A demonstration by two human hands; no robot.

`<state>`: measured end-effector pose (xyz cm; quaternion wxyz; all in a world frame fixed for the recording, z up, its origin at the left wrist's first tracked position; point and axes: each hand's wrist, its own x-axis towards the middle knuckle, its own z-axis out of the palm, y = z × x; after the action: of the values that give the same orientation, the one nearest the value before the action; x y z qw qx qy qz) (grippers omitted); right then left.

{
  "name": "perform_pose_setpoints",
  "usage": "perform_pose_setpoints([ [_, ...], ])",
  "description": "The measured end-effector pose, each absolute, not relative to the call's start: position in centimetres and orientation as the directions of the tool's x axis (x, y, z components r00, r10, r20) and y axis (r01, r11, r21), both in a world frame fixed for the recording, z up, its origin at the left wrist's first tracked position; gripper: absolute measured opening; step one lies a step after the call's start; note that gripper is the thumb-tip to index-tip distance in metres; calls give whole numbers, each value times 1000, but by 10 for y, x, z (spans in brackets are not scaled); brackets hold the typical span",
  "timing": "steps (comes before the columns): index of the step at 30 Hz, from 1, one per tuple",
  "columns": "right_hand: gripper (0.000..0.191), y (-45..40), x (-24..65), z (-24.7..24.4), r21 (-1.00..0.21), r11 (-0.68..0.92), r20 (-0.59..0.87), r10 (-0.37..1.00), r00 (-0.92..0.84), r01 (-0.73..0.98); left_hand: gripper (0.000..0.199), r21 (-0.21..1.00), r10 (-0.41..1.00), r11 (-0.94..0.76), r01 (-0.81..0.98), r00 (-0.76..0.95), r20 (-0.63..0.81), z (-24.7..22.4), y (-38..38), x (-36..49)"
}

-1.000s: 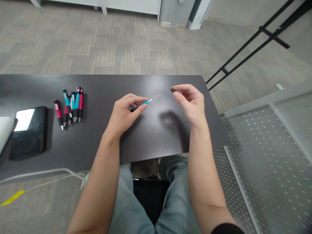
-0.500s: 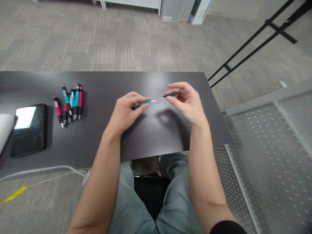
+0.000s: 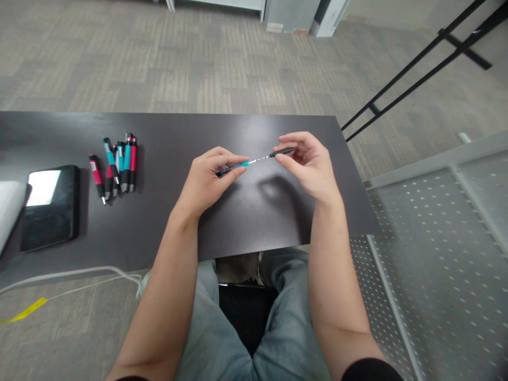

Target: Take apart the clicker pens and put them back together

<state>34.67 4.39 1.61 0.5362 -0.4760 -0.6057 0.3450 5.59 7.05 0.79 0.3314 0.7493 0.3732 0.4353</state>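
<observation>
Above the dark table, my left hand (image 3: 210, 174) pinches the blue barrel (image 3: 243, 164) of a pen between thumb and fingers. A thin, pale refill (image 3: 260, 159) sticks out of the barrel's right end. My right hand (image 3: 313, 166) has its thumb and fingers closed on the black grip section (image 3: 282, 152) of the same pen. The refill spans the gap between the two pen parts, its right end reaching the black section. Part of the barrel is hidden by my left fingers.
Several blue and red pens (image 3: 127, 161) lie in a cluster on the left of the table (image 3: 170, 132). Farther left sits a black device with a glossy top (image 3: 50, 217). A white cable (image 3: 79, 273) runs along the front edge. A perforated metal panel (image 3: 448, 254) stands at right.
The view has shifted slightly. Both hands keep their hold on the pen parts, and the gap between barrel and black section looks about the same.
</observation>
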Motion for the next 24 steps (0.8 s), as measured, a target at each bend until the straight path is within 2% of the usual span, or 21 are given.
perform_pose_setpoints([
  [9,59,43,345,18,-939,278,292,955,46,203,24,817,835,-516,256,364,413,8,72,54],
  [24,65,45,316,18,-974,179,173,983,-58,140,44,845,845,-479,238,385,371,8,72,58],
])
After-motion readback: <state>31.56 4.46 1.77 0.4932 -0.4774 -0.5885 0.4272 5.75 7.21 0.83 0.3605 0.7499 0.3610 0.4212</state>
